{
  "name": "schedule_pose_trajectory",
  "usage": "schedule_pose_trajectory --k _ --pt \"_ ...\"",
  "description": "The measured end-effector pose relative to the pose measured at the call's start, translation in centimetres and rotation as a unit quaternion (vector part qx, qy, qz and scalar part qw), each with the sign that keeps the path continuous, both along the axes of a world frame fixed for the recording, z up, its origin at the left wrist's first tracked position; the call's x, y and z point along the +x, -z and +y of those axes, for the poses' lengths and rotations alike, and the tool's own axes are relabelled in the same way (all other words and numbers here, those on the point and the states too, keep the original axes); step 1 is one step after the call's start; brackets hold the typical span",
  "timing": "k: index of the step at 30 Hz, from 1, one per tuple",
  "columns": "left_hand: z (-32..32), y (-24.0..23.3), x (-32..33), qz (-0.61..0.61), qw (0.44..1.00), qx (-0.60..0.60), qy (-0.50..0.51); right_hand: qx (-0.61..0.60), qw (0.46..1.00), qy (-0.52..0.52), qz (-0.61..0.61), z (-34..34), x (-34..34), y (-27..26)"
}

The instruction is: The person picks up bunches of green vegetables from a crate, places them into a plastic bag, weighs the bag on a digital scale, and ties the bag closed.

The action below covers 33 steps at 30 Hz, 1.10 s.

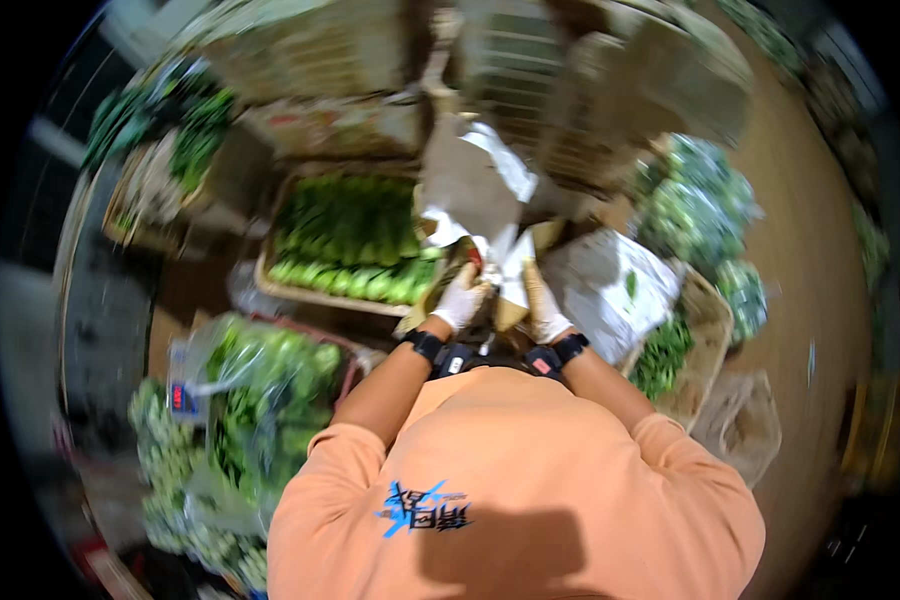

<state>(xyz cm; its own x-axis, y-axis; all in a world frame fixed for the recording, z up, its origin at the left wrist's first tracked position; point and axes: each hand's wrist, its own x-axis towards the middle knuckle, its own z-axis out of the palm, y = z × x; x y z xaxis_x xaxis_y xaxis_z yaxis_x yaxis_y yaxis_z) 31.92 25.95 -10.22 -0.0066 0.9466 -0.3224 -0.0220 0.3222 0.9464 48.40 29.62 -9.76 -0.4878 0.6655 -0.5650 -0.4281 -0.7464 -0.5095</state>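
White gloves cover both hands. Close to my body, my left hand [461, 300] is closed around a small item with a red part [473, 256]; blur hides what it is. My right hand [544, 306] pinches the edge of a white and tan paper or card sheet [517, 281]. Between and beyond the hands is a larger grey-brown sheet [469, 176] with torn white edges. Left of it, a crate [330, 298] holds rows of leafy green vegetables [345, 221]. A white sheet [607, 289] with a green leaf on it lies beside my right hand.
Bagged greens [270, 390] and a digital scale display [183, 399] are at lower left. At right are a basket of small leaves [701, 330] and wrapped green vegetables [694, 206]. Stacked crates [307, 49] line the far side. A plastic bag [742, 427] rests on the brown floor [802, 300].
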Motion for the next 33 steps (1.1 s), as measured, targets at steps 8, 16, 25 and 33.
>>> schedule_pose_trajectory --k 8,16,25,33 --pt "-0.6 -0.5 19.0 -0.071 0.956 -0.028 0.284 0.131 0.903 -0.066 -0.404 -4.0 19.7 -3.7" --pt "-1.0 -2.6 34.7 -0.124 0.866 -0.101 0.473 0.143 0.832 0.397 -0.36 -12.1 36.3 -0.3" --pt "3.8 7.2 28.3 -0.048 0.938 -0.14 0.313 0.069 0.624 0.638 -0.445 -28.8 52.4 1.0" --pt "-5.3 18.7 20.0 -0.009 0.899 -0.437 -0.02 -0.05 0.476 0.502 -0.72 -40.8 72.5 -4.2"
